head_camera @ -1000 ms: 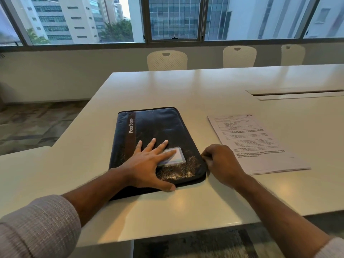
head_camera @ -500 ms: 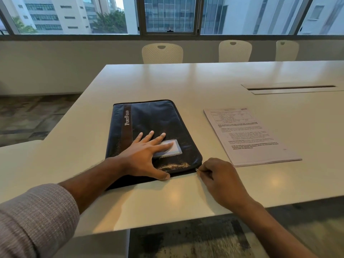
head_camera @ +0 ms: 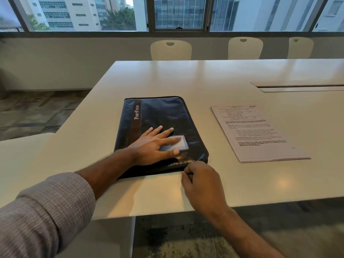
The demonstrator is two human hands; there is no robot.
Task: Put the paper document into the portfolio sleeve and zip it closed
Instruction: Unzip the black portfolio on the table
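Note:
A dark blue zip portfolio sleeve [head_camera: 162, 112] marked "PortFolio" lies flat on the white table [head_camera: 186, 77], near its front edge. My left hand [head_camera: 152, 146] presses flat on its near half, fingers straight, partly over a small clear card window [head_camera: 183, 145]. My right hand [head_camera: 201, 181] sits at the sleeve's near edge, just left of its near right corner, fingers curled in a pinch where the zip runs; the zipper pull itself is hidden by the fingers. The printed paper document [head_camera: 256, 135] lies flat on the table to the right of the sleeve, untouched.
A recessed cable slot [head_camera: 297, 86] runs across the table at the back right. Three white chairs [head_camera: 170, 50] stand along the far side under the windows. A lower white surface [head_camera: 22, 146] adjoins the table at the left.
My right hand has slid from the sleeve's right side round the near right corner to its near edge, staying pinched at the zip line. My left hand has kept pressing the sleeve.

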